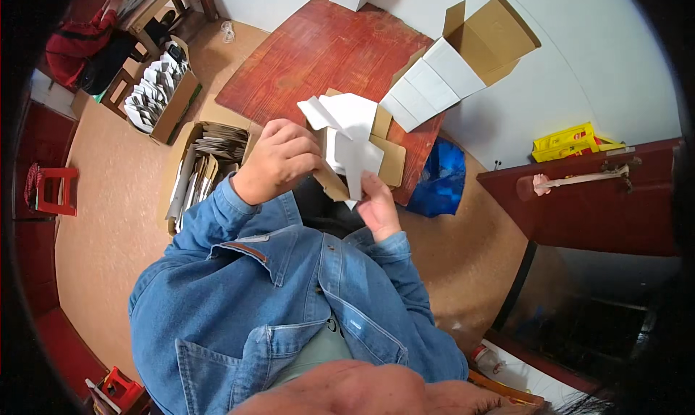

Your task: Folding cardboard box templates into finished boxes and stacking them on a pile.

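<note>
Over the near edge of the red table, a partly folded white cardboard box (pixel 353 158) with brown inner sides is between my two hands. My left hand (pixel 284 160) is closed on its left side, fingers bent over the edge. From the lower right, my right hand (pixel 378 206) pinches a white flap near the box's lower end. Some of the box's flaps stand up and others spread outward. Beyond it, further white and brown cardboard (pixel 358 109) lies on the table; where one piece ends and the other begins is hard to tell.
On the red wooden table (pixel 311 53), an open white carton (pixel 434 74) stands at the right. Left of me, a cardboard box (pixel 190 136) holds many flat cardboard pieces. Another full box (pixel 177 111) stands farther off, near a person in red (pixel 76 49). A blue bag (pixel 440 179) sits beside the table.
</note>
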A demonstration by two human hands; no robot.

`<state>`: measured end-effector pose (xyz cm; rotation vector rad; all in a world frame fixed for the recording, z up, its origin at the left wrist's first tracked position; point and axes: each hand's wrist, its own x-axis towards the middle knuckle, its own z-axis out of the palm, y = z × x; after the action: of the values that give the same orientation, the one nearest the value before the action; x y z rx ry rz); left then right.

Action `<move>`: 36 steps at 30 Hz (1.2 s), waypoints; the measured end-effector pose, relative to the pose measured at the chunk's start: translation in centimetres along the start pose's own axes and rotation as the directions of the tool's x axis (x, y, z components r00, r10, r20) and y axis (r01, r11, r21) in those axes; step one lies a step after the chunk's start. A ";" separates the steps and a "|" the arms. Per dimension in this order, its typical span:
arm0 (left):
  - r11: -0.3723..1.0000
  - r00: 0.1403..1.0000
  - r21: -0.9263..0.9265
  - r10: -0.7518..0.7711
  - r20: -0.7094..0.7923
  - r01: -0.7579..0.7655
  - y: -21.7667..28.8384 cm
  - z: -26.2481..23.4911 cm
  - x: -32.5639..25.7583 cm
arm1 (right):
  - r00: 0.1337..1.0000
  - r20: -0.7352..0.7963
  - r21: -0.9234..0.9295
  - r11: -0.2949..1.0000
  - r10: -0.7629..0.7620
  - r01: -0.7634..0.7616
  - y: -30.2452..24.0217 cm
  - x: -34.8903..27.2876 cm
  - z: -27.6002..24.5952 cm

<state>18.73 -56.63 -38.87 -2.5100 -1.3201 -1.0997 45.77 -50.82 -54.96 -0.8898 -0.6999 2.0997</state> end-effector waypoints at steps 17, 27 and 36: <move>0.991 0.939 0.042 0.110 0.326 -0.131 1.7 0.3 0.5 | 0.816 0.183 -0.861 0.311 -0.549 0.403 -5.4 -1.0 7.0; 0.953 0.911 0.127 -0.300 0.283 0.274 2.0 1.5 -1.2 | 0.846 0.182 -0.807 0.415 -0.502 0.420 -4.3 -0.2 7.8; 0.884 0.881 0.310 -0.423 0.211 0.350 3.0 2.6 -1.5 | 0.868 0.263 -0.819 0.377 -0.421 0.432 -3.7 0.2 7.3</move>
<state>21.86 -58.45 -41.02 -2.3128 -1.9703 -0.5753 41.60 -49.92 -47.97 -1.0289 -1.8772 1.1714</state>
